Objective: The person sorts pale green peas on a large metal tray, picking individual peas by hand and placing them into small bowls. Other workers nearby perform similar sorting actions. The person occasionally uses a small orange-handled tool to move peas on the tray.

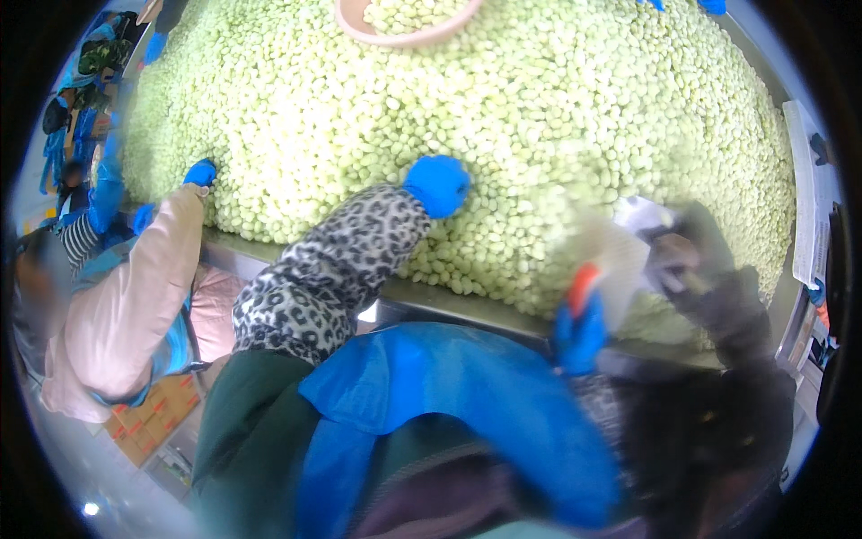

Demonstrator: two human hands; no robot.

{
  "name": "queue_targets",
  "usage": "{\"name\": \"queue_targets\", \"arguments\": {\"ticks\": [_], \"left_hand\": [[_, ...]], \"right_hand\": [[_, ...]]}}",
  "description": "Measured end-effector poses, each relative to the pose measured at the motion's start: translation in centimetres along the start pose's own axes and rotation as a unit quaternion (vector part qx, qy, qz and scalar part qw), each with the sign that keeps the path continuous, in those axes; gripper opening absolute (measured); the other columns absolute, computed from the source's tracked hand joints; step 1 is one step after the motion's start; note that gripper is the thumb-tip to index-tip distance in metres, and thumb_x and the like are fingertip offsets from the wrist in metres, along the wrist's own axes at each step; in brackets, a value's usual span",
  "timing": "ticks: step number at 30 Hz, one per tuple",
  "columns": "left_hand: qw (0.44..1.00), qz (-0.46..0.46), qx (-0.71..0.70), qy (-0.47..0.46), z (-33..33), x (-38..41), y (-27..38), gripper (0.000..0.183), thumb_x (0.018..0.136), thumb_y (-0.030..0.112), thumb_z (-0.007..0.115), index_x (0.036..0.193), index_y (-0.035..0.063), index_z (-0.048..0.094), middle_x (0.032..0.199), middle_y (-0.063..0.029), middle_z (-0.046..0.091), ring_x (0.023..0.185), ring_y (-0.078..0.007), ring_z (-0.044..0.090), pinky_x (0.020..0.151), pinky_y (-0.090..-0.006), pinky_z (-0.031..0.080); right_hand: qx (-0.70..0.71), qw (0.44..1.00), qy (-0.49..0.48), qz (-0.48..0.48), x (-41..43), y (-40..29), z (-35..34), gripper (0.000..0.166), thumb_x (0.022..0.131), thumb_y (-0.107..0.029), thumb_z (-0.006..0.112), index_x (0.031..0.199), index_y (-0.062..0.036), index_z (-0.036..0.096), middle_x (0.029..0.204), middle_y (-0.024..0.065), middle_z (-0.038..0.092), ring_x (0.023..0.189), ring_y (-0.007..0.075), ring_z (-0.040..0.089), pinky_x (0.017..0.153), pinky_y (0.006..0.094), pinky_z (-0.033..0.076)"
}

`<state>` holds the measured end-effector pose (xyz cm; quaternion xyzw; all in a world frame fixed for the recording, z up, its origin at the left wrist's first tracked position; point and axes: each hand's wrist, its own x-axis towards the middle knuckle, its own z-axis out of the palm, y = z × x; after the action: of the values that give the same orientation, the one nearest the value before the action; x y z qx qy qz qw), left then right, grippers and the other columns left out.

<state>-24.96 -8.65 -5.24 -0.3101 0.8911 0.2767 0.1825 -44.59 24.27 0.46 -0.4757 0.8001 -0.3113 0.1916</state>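
Note:
A large heap of pale green oval fruits, which look like grapes (pixel 512 121), fills a metal-edged table (pixel 471 303). My left hand (pixel 438 187), in a blue glove and with a leopard-print sleeve, rests on the heap with its fingers curled down; whether it holds fruit is hidden. Nearer the table's edge, my right hand (pixel 580 337), also blue-gloved, is blurred and grips a red object (pixel 582 288), perhaps a handle. A pale flat thing (pixel 623 266), smeared by motion, lies just beyond it; whether the two are joined cannot be told.
A co-worker's dark sleeve (pixel 741 310) is close on my right, the hand blurred over the fruit. To my left a co-worker in a pink sleeve (pixel 135 290) reaches into the heap. A pink bowl (pixel 411 42) with fruit sits at the far side. Cardboard boxes (pixel 151 418) stand lower left.

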Motion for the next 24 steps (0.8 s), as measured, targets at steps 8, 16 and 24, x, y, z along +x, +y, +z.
{"name": "queue_targets", "arguments": {"ticks": [8,16,24], "left_hand": [[0.591,0.05,-0.805,-0.03,-2.2,-7.5,-1.6,0.014,0.091,0.017,0.067,0.099,0.0052,0.068,0.116,-0.0137,0.064,0.085,-0.0215,0.061,0.071,-0.03,0.049],[0.604,-0.028,-0.795,-0.034,-0.3,-8.8,1.7,0.025,0.101,0.027,0.059,0.105,0.0038,0.068,0.089,-0.0051,0.061,0.073,-0.0144,0.054,0.065,-0.0269,0.046],[0.884,0.062,-0.463,-0.04,0.0,-11.2,1.7,0.026,0.099,0.029,0.061,0.113,0.0132,0.075,0.097,-0.0071,0.073,0.082,-0.022,0.067,0.076,-0.0373,0.054]], "right_hand": [[-0.02,1.0,0.003,-0.001,0.4,-1.0,-0.2,0.054,0.09,-0.008,0.072,0.138,0.0022,0.051,0.103,0.0222,0.07,0.085,0.0352,0.072,0.075,0.0417,0.057],[-0.02,1.0,-0.01,0.012,0.5,-1.4,-0.3,0.054,0.091,-0.007,0.069,0.141,0.0006,0.05,0.107,0.0206,0.071,0.09,0.0326,0.072,0.078,0.04,0.057],[-0.024,1.0,-0.004,0.001,0.8,-1.9,-0.5,0.052,0.092,-0.007,0.069,0.14,-0.0006,0.051,0.107,0.0207,0.071,0.09,0.0328,0.072,0.077,0.04,0.057]]}}
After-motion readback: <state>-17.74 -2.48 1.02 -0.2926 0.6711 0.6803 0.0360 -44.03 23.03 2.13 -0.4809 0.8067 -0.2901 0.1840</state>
